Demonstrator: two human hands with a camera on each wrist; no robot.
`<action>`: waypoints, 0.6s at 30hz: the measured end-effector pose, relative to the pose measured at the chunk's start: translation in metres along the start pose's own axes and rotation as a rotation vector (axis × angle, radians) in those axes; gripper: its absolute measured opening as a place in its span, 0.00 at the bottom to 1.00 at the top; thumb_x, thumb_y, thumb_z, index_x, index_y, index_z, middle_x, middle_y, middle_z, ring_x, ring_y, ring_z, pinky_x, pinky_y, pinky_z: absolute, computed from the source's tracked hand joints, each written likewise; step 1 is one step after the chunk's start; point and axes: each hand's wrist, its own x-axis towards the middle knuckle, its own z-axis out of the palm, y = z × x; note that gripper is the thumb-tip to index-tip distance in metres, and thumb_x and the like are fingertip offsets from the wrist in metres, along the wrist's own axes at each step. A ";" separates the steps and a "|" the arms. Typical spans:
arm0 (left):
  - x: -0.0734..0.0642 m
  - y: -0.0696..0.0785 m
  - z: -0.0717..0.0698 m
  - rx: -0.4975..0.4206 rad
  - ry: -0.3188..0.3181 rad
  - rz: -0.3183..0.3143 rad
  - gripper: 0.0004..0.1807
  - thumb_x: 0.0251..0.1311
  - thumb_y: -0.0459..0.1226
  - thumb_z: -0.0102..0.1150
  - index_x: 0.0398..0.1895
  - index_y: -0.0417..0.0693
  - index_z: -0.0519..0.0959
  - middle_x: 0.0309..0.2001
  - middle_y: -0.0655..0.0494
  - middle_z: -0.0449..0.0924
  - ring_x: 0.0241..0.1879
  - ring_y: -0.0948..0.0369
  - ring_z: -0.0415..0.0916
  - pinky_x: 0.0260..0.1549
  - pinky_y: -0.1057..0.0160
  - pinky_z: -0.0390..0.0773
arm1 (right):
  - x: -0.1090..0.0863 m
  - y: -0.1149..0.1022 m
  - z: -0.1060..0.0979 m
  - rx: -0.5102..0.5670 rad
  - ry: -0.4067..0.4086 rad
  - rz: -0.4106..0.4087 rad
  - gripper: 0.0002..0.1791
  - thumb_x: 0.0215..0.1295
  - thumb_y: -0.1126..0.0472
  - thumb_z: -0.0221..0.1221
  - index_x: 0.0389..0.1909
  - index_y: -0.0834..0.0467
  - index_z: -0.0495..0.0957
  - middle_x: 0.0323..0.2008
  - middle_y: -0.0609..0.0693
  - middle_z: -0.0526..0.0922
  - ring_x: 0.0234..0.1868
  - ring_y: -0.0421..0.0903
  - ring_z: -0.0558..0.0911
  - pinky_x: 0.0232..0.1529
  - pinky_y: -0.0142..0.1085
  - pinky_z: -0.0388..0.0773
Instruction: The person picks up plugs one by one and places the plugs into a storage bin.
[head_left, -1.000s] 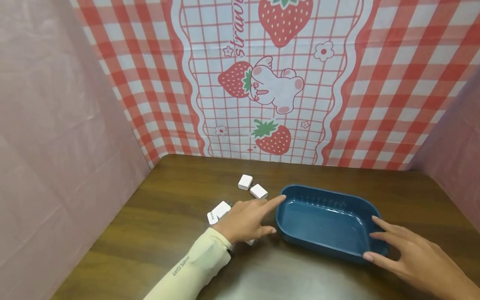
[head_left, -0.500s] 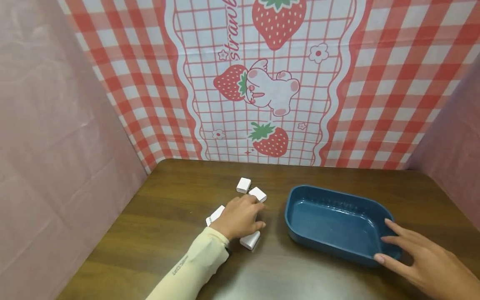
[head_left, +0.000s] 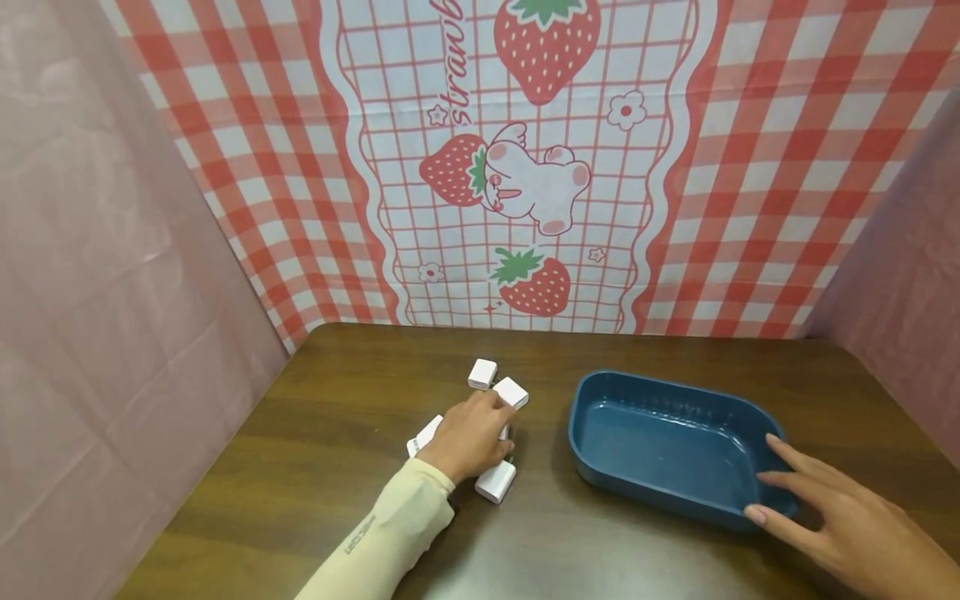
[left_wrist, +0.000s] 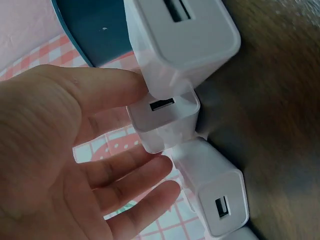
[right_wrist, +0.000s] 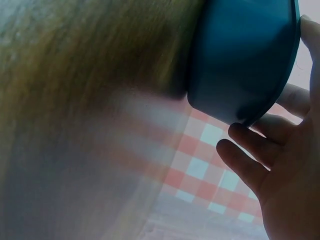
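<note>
My left hand [head_left: 467, 435] reaches down among several white USB chargers on the table. In the left wrist view its thumb and index finger pinch one white charger [left_wrist: 165, 122] from either side, while the other fingers stay extended. Another charger [left_wrist: 197, 42] stands closer to that camera, and a third [left_wrist: 220, 200] is beside the outstretched fingers. My right hand [head_left: 851, 508] is at the right end of a blue oblong tub [head_left: 660, 450], fingers spread and fairly straight, fingertips over the rim. The right wrist view shows the tub's outer wall [right_wrist: 240, 60] with the fingers behind its rim.
Behind the hand are two more chargers, one farther back [head_left: 482, 373] and one closer [head_left: 511, 393]. A charger [head_left: 426, 435] with a label is partly hidden by the left hand. A checked strawberry cloth [head_left: 540, 167] hangs behind the brown table [head_left: 360, 392].
The tub has shifted right with my right hand at its end. My left hand has left the tub's left rim, come back over the chargers and taken one between thumb and index finger.
</note>
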 end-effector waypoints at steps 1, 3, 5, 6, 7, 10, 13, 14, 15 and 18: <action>0.000 0.000 0.000 -0.002 0.000 -0.005 0.18 0.55 0.45 0.73 0.48 0.54 0.84 0.48 0.54 0.78 0.48 0.57 0.77 0.41 0.57 0.79 | 0.000 0.000 0.000 0.000 -0.004 0.000 0.37 0.63 0.33 0.61 0.56 0.62 0.81 0.72 0.69 0.59 0.59 0.78 0.68 0.43 0.73 0.65; -0.001 -0.001 0.000 -0.005 0.001 -0.012 0.20 0.54 0.45 0.74 0.49 0.54 0.84 0.49 0.53 0.78 0.48 0.56 0.76 0.41 0.57 0.79 | 0.001 0.000 0.000 -0.002 -0.009 0.000 0.38 0.63 0.33 0.60 0.57 0.63 0.80 0.75 0.69 0.53 0.59 0.79 0.66 0.43 0.74 0.65; -0.002 0.000 0.000 -0.006 0.005 -0.012 0.21 0.53 0.44 0.74 0.51 0.53 0.83 0.49 0.52 0.78 0.47 0.56 0.76 0.41 0.57 0.79 | 0.001 0.000 0.001 0.003 -0.002 0.003 0.39 0.64 0.34 0.60 0.57 0.65 0.79 0.76 0.70 0.47 0.59 0.80 0.65 0.43 0.75 0.64; -0.003 0.000 0.000 -0.006 0.005 -0.011 0.21 0.53 0.44 0.74 0.51 0.53 0.83 0.49 0.52 0.78 0.47 0.55 0.77 0.40 0.57 0.79 | 0.002 0.001 0.001 0.003 0.003 0.008 0.39 0.64 0.34 0.61 0.57 0.66 0.79 0.76 0.71 0.45 0.59 0.81 0.64 0.43 0.75 0.63; -0.003 0.000 -0.001 -0.004 0.009 -0.009 0.21 0.53 0.43 0.74 0.51 0.53 0.83 0.49 0.51 0.78 0.46 0.55 0.77 0.40 0.57 0.79 | 0.002 0.001 0.000 0.000 0.007 0.009 0.40 0.64 0.34 0.61 0.57 0.67 0.78 0.76 0.72 0.43 0.59 0.82 0.63 0.43 0.75 0.62; -0.003 0.000 -0.002 -0.002 0.021 -0.006 0.20 0.54 0.43 0.73 0.50 0.52 0.83 0.47 0.51 0.78 0.43 0.54 0.79 0.37 0.56 0.79 | 0.003 0.002 0.000 -0.017 0.034 0.014 0.41 0.63 0.33 0.61 0.56 0.67 0.79 0.74 0.76 0.48 0.56 0.83 0.65 0.42 0.74 0.64; -0.003 -0.002 -0.003 0.001 0.035 -0.006 0.18 0.55 0.45 0.72 0.49 0.52 0.84 0.44 0.52 0.79 0.41 0.55 0.79 0.35 0.55 0.80 | 0.004 0.003 -0.001 -0.043 0.036 0.030 0.41 0.63 0.31 0.59 0.54 0.66 0.80 0.68 0.79 0.57 0.54 0.83 0.68 0.40 0.72 0.66; -0.003 -0.002 -0.003 0.001 0.042 -0.007 0.18 0.55 0.46 0.72 0.49 0.53 0.84 0.43 0.53 0.79 0.40 0.55 0.79 0.34 0.54 0.79 | 0.004 0.003 -0.001 -0.046 0.025 0.043 0.41 0.63 0.30 0.58 0.54 0.65 0.80 0.67 0.79 0.60 0.53 0.83 0.69 0.41 0.73 0.66; -0.003 -0.003 -0.002 0.002 0.054 -0.005 0.18 0.55 0.47 0.72 0.48 0.53 0.84 0.42 0.53 0.79 0.40 0.56 0.79 0.33 0.54 0.79 | 0.005 0.003 -0.002 -0.046 0.005 0.059 0.42 0.64 0.29 0.56 0.55 0.65 0.80 0.65 0.79 0.61 0.53 0.83 0.68 0.41 0.73 0.65; -0.005 -0.004 -0.001 0.003 0.092 0.000 0.18 0.56 0.50 0.70 0.47 0.53 0.84 0.41 0.55 0.81 0.40 0.57 0.79 0.32 0.54 0.79 | 0.007 0.005 -0.002 -0.028 -0.049 0.094 0.43 0.65 0.27 0.52 0.56 0.64 0.80 0.64 0.80 0.62 0.54 0.83 0.67 0.42 0.75 0.63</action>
